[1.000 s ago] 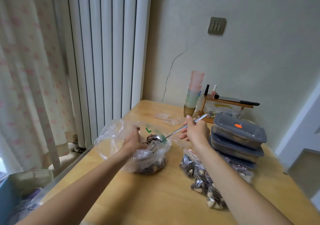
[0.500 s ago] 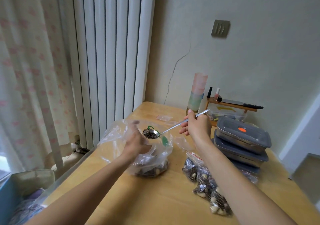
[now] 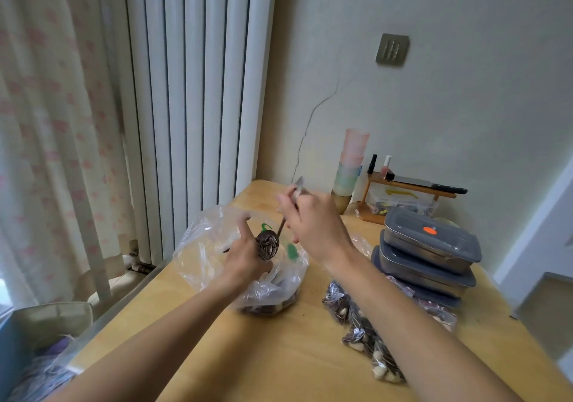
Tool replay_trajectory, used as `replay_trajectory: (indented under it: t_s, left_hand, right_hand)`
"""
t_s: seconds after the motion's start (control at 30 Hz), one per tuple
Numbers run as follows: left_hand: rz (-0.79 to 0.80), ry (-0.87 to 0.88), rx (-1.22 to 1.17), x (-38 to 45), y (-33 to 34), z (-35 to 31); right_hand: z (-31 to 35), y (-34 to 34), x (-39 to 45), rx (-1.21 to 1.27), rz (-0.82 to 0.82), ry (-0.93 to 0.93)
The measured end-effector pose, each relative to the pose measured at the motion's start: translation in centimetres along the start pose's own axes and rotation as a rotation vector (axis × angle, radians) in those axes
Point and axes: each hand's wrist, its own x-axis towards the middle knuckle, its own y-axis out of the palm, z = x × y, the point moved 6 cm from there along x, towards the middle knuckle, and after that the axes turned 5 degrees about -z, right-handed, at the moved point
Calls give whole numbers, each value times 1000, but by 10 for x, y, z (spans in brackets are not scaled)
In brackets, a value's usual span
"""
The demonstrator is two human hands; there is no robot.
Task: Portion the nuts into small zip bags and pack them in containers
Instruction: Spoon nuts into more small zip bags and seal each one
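Gripping blurred spoon point(image 3: 280, 231), nuts point(image 3: 267, 244) heaped

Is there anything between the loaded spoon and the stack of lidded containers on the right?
Yes. The right hand holding the spoon sits directly between it and the containers. Every container in view is lidded.

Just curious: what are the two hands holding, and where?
Right hand grips a loaded metal spoon by its handle's upper end; left hand holds the big plastic bag at its mouth.
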Motion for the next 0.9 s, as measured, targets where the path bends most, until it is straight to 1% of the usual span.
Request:
replay_trajectory:
  t_s: [0.1,0.17,0.27,0.37,0.47,0.6,0.8,0.9]
  left_hand:
    - [20,-52,-23,0,2,5]
    - [16,-93,-70,1,2,10]
    - [-6,-131,-96,2,0,14]
    - [-4,-139,-131,0,-3,13]
    - [-31,-114,-181,-1,-8,9]
    - [-61,-70,-212,-2,-10,7]
    - [-75,-41,-184,-2,-10,7]
    - [-68,-71,-214,-2,-11,5]
  right_hand:
    - [21,12,-4,-74,53,-276]
    - [30,13,-9,-87,22,-366]
    - [33,11,-10,-78,-43,-336]
    - [36,4,-11,-77,-101,-384]
    - [36,1,-10,-84,-123,-392]
    - [34,-3,-10,-85,-189,-384]
    - [34,-4,-11,-56,-187,-398]
    - [29,-1,-10,-17,-175,-350]
